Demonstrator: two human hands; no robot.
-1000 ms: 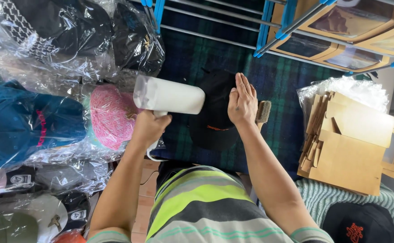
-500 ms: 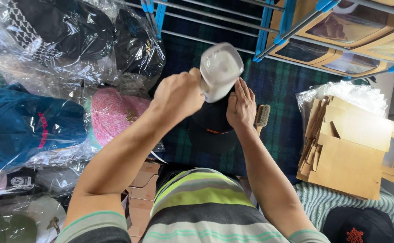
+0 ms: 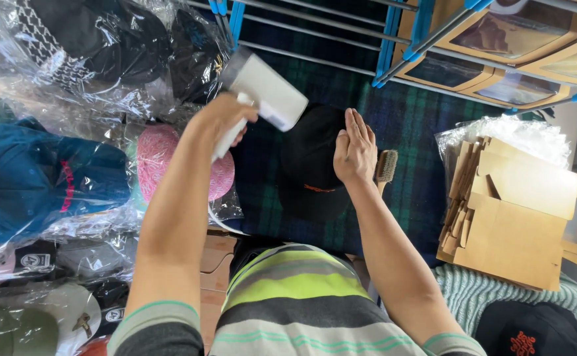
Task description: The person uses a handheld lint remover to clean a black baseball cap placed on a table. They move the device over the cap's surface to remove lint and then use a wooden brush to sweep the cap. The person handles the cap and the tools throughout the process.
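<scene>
I am seeing the left hand gripping the handle of a white lint roller, its fingers wrapped tight around it. The roller is hanging in the air, tilted, just above the left edge of a black cap. The cap is lying on a dark plaid cloth. The right hand is lying flat on the cap, fingers straight and together, holding nothing. A small brush is lying just beside that hand. A pink cap in a clear bag is sitting to the left, and flat brown boxes are piled on the right.
</scene>
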